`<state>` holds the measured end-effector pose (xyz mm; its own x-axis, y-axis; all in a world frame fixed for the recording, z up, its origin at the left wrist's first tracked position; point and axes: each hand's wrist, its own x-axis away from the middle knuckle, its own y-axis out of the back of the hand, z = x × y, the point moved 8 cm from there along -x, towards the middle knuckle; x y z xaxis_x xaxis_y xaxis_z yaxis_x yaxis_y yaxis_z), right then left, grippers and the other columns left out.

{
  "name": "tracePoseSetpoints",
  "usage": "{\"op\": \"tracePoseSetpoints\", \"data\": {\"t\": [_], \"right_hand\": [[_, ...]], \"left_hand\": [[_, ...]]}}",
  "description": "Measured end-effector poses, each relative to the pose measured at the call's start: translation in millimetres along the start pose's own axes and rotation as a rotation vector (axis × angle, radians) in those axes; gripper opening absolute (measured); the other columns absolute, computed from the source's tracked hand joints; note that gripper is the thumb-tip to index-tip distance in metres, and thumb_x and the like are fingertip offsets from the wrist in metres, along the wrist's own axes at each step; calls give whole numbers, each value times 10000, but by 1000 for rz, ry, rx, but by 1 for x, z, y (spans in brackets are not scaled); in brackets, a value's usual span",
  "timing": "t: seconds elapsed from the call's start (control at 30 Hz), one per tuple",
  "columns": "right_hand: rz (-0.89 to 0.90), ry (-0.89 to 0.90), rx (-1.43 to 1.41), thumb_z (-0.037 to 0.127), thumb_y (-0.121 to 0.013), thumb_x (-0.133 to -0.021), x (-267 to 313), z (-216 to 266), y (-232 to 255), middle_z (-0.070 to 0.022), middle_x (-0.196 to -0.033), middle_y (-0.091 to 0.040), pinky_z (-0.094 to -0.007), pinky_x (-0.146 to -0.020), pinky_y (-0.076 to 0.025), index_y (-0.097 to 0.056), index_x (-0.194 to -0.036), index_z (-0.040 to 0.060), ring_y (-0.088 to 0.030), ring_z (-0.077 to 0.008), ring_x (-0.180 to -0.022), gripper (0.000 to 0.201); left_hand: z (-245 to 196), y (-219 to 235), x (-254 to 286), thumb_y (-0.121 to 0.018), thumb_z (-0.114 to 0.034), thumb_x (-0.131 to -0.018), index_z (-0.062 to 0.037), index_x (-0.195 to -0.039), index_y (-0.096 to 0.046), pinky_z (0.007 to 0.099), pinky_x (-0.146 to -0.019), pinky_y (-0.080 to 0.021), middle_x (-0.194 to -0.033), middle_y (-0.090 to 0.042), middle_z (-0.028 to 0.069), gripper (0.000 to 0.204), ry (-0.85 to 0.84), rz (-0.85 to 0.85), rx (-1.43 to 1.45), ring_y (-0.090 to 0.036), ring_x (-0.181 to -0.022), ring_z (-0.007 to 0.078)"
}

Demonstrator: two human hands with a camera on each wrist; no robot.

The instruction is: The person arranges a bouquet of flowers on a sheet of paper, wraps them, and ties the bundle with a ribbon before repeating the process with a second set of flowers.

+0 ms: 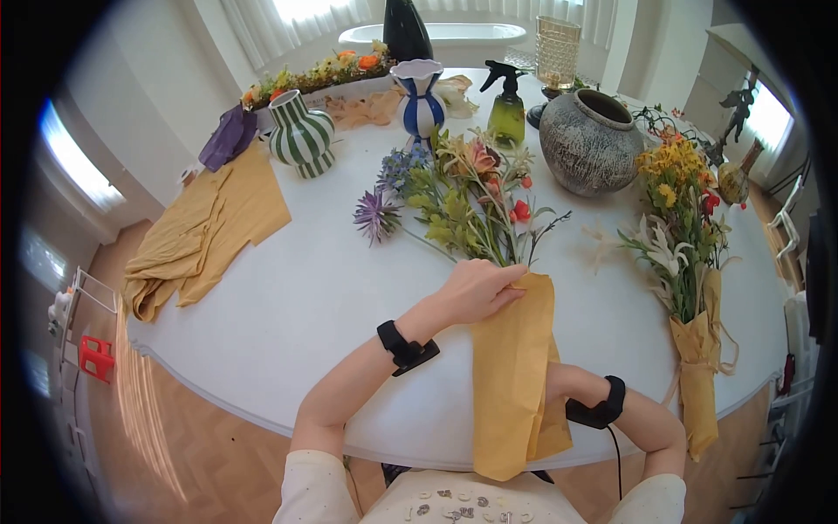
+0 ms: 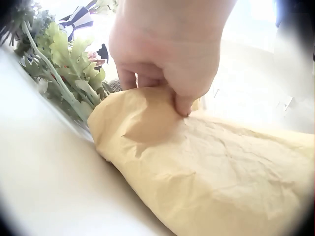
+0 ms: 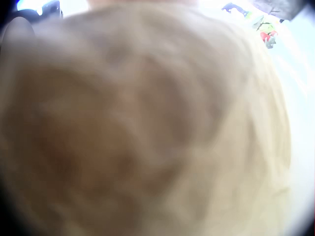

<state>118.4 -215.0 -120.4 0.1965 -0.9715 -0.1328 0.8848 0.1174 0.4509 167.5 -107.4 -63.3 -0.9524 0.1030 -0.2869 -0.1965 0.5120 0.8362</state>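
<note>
The left hand (image 1: 478,292) pinches the top edge of a yellow-brown paper wrap (image 1: 513,375) around the stems of a flower bouquet (image 1: 463,205). In the left wrist view the fingers and thumb of the left hand (image 2: 165,54) grip the paper (image 2: 197,167), with green leaves (image 2: 69,64) beside it. The right forearm reaches behind the paper, which hides the right hand in the head view. The paper (image 3: 147,128) fills most of the right wrist view, blurred, and the right hand's fingers do not show there.
A wrapped bouquet (image 1: 697,367) lies at the right. Folded cloth-like paper (image 1: 205,227) lies at the left. Farther back stand a green-striped vase (image 1: 299,135), a blue-striped vase (image 1: 422,105), a spray bottle (image 1: 506,118) and a grey pot (image 1: 589,144).
</note>
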Motion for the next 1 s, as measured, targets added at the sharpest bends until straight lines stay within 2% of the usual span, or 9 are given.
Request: {"op": "tracePoseSetpoints", "data": {"t": [0.17,0.23,0.37,0.47,0.57,0.67,0.73,0.83,1.0], "right_hand": [[44,-624,-842,289,-536,-871,42,-39,2,-69,-1208,-505,-341,-901,-427,-444,-1249,100,-519,-208,-1052,432],[-394,-654,-1594,314,-479,-905,46,-21,31,-55,-1206,-499,-327,-883,-446,-379,-1295,96,-517,-190,-1054,458],[-520,-689,-1365,263,-510,-896,50,-2,41,-73,-1211,-493,-308,-873,-453,-341,-1306,59,-516,-174,-1067,487],[-267,-840,-789,199,-561,-867,58,-32,43,-91,-1238,-478,-313,-893,-446,-337,-1296,25,-505,-183,-1099,515],[-331,-811,-874,115,-603,-822,74,-46,46,-110,-1250,-469,-318,-896,-445,-326,-1297,17,-506,-191,-1101,559],[-512,-718,-1003,86,-579,-817,93,-56,48,-111,-1250,-466,-326,-888,-448,-319,-1298,8,-506,-197,-1094,552],[-689,-684,-1200,72,-555,-815,100,-59,48,-121,-1228,-486,-338,-877,-457,-336,-1287,-1,-523,-214,-1074,525],[-604,-633,-1145,97,-543,-825,97,-72,44,-125,-1229,-486,-352,-879,-459,-350,-1281,4,-527,-230,-1072,504],[-468,-587,-1186,89,-565,-825,82,-76,34,-114,-1247,-468,-341,-890,-447,-346,-1286,12,-509,-218,-1089,517]], "left_hand": [[8,-9,-6,-533,-253,-825,-99,-864,-484,436,-490,-414,-582,-549,125,167,109,-121,-66,-560,-571,342],[12,-9,-6,-532,-261,-828,-101,-866,-477,431,-473,-407,-555,-535,115,173,175,-177,-126,-548,-540,339],[14,-21,-9,-554,-245,-813,-84,-861,-478,422,-483,-420,-573,-547,113,185,253,-187,-160,-560,-557,332],[8,-18,-9,-583,-234,-794,-57,-845,-481,405,-506,-438,-583,-551,110,211,274,-150,-189,-578,-594,315],[12,34,27,-603,-222,-780,-29,-799,-478,397,-537,-447,-624,-548,136,230,262,-609,-21,-575,-617,320],[59,8,63,-569,-249,-833,-21,-913,-499,365,-612,-492,-821,-601,125,252,637,-83,56,-612,-721,288],[55,-68,90,-533,-332,-874,-12,-1141,-448,325,-801,-485,-1143,-531,120,425,827,488,1100,-578,-973,236],[12,-85,70,-499,-424,-876,-36,-1303,-319,326,-968,-381,-1318,-391,86,605,502,424,1437,-436,-1174,196],[-17,-98,54,-547,-420,-847,-69,-1312,-326,388,-1013,-325,-1306,-413,77,623,536,117,2056,-424,-1182,226]]}}
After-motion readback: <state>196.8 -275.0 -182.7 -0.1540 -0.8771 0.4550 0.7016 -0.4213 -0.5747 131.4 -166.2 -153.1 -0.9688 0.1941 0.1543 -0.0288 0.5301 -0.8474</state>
